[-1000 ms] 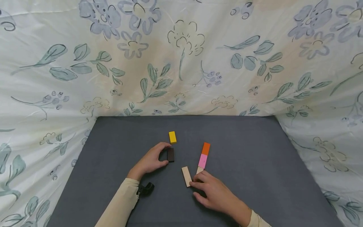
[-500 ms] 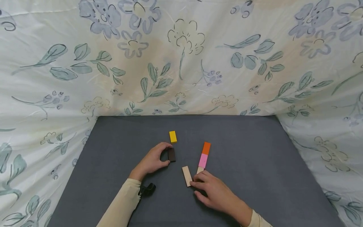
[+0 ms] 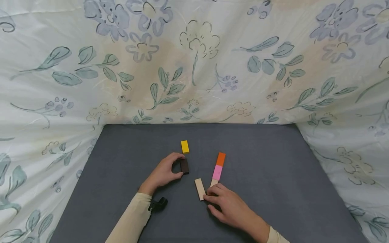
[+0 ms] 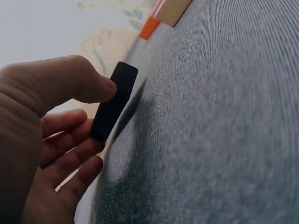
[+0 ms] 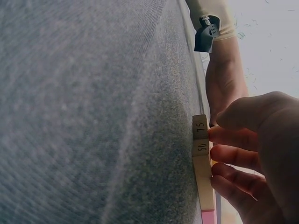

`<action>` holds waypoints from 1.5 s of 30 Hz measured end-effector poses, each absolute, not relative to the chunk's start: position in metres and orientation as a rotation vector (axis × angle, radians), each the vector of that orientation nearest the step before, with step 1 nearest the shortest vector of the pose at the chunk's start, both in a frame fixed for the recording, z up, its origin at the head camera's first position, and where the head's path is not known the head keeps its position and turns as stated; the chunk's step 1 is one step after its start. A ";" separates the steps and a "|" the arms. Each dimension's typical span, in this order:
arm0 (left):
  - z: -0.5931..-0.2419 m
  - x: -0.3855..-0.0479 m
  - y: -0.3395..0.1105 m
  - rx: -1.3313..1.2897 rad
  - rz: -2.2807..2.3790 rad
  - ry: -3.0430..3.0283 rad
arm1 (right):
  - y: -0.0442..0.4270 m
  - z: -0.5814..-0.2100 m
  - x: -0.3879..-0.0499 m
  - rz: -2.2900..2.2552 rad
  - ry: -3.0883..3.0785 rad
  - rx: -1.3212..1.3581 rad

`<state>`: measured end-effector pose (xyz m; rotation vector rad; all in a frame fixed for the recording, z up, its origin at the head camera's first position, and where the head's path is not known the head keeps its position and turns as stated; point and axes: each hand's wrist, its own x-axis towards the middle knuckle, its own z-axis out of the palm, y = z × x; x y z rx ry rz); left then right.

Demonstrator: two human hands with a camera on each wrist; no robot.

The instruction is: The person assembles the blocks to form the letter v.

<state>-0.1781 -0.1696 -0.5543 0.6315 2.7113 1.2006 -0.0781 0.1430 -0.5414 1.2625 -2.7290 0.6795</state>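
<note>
My left hand [image 3: 162, 171] pinches a small dark brown block [image 3: 184, 166] between thumb and fingers, low at the cloth; the left wrist view shows this dark block [image 4: 114, 100] with the thumb across its face. My right hand [image 3: 229, 206] lies with fingers loosely bent and fingertips against pale wooden blocks. One pale wooden block [image 3: 199, 189] slants left of those fingertips. Another wooden block [image 3: 214, 182], partly hidden by the hand, meets a pink block [image 3: 217, 172] and an orange block [image 3: 221, 159] in a row. In the right wrist view, wooden block ends [image 5: 201, 147] bear printed numbers.
A yellow block [image 3: 185, 146] lies just beyond the left fingertips. Dark grey cloth [image 3: 267, 162] covers the table. Floral fabric [image 3: 197, 67] hangs at the back and both sides. A black wrist device [image 3: 158, 204] is strapped at the left cuff.
The left hand has shifted slightly to the right, and the dark block with it. The right hand and the other blocks hold their places.
</note>
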 end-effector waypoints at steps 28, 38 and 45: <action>-0.552 -0.171 -0.150 0.627 1.260 2.730 | 0.142 -0.541 -0.078 0.666 -2.717 1.243; -0.553 -0.169 -0.140 0.673 1.253 2.707 | 0.142 -0.542 -0.078 0.665 -2.713 1.240; -0.557 -0.167 -0.134 0.670 1.223 2.688 | 0.142 -0.542 -0.078 0.657 -2.694 1.247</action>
